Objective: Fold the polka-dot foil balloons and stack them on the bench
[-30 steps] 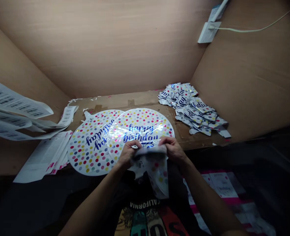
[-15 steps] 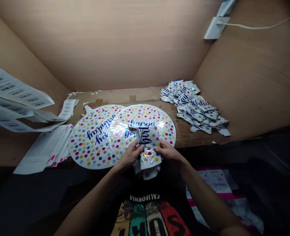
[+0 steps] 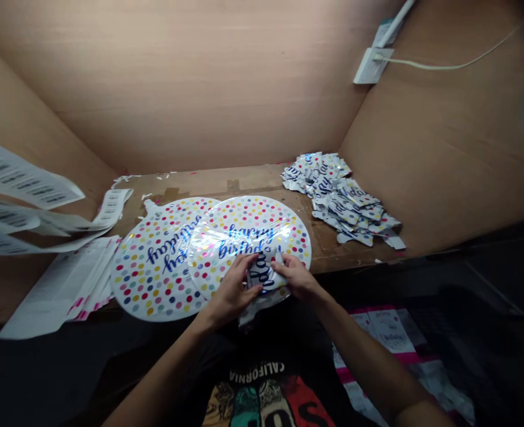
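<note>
Between my two hands is a partly folded foil balloon [image 3: 262, 274], white with coloured dots and blue lettering. My left hand [image 3: 236, 289] grips its left side, and my right hand [image 3: 296, 277] pinches its right edge. Part of it hangs below my fingers at the table's front edge. Just behind it lies a flat round foil balloon [image 3: 253, 216] reading "happy birthday". This overlaps another flat dotted balloon [image 3: 150, 279] on the left, whose neck points toward the back.
Folded dotted balloons [image 3: 355, 210] are heaped at the back right of the cardboard-covered table [image 3: 208, 179]. Printed sheets [image 3: 53, 290] lie at the left, under hanging barcode label strips [image 3: 22, 181]. A socket with a cable [image 3: 373, 65] is on the wall. Pink-and-white packages [image 3: 390, 329] sit below right.
The balloon in my hands has been folded shorter and lowered slightly, uncovering more lettering on the round balloon behind. My left hand has turned to wrap its left side. The view has shifted a little.
</note>
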`<state>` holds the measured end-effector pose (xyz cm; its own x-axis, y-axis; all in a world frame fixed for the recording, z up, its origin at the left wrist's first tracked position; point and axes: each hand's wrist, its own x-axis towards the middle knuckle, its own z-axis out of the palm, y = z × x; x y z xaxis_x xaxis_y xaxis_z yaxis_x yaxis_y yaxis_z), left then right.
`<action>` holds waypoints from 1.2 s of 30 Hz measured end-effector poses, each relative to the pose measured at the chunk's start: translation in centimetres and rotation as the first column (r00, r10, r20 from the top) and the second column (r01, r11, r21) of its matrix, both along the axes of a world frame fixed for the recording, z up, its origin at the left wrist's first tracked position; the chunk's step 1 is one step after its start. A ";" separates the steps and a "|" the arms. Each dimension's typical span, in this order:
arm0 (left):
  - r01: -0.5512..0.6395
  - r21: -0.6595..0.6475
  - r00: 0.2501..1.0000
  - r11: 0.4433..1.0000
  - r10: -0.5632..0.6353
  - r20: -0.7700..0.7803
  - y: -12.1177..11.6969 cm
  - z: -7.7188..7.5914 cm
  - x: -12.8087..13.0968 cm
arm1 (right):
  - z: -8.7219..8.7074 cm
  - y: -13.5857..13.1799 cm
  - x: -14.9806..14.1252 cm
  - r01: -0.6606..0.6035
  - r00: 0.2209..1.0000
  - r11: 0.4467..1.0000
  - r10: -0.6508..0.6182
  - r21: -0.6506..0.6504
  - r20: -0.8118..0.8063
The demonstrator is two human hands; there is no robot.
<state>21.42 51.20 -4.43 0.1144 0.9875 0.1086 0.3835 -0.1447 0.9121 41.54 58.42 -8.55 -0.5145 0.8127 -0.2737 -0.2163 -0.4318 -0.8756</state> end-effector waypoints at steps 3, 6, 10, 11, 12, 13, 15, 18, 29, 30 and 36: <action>0.028 -0.047 0.999 0.998 -0.027 0.025 -0.3 -1.3 -1.4 | 1.7 4.6 3.0 0.135 0.943 0.936 -0.222 0.324 0.247; 0.154 -0.047 0.966 0.987 -0.160 -0.204 0.0 -2.5 -3.8 | 6.2 12.5 10.6 0.253 0.614 0.719 -0.637 0.647 0.467; 0.277 -0.045 0.714 0.960 -0.237 -0.659 0.6 -3.4 -5.6 | 10.4 20.3 19.5 0.194 0.335 0.679 -0.724 0.707 0.603; 0.277 -0.046 0.658 0.960 -0.225 -0.718 0.7 -3.5 -5.7 | 10.2 21.2 20.5 0.150 0.276 0.681 -0.725 0.716 0.631; 0.284 -0.044 0.622 0.958 -0.219 -0.752 1.0 -3.7 -5.7 | 9.6 21.7 21.0 0.079 0.217 0.696 -0.711 0.714 0.669; 0.300 -0.035 0.608 0.953 -0.219 -0.763 1.2 -3.8 -5.6 | 8.8 22.0 21.1 -0.007 0.157 0.720 -0.684 0.694 0.712; 0.346 -0.018 0.629 0.938 -0.246 -0.737 1.8 -4.0 -5.6 | 7.0 22.0 20.8 -0.165 0.060 0.775 -0.610 0.610 0.790; 0.403 -0.023 0.700 0.915 -0.324 -0.636 2.6 -4.1 -5.6 | 5.5 21.4 19.7 -0.208 0.019 0.795 -0.579 0.570 0.815; 0.387 -0.130 0.806 0.913 -0.403 -0.434 3.8 -4.0 -6.2 | -0.7 2.0 2.5 -0.783 0.569 0.186 -0.168 0.593 0.805; 0.376 -0.137 0.826 0.916 -0.399 -0.398 4.0 -4.1 -6.1 | -1.3 1.3 1.8 -0.808 0.530 0.174 -0.204 0.563 0.823; 0.193 -0.185 0.941 0.963 -0.236 -0.243 6.2 -3.7 -5.7 | -0.2 3.1 2.1 -0.784 0.549 0.261 -0.131 0.563 0.825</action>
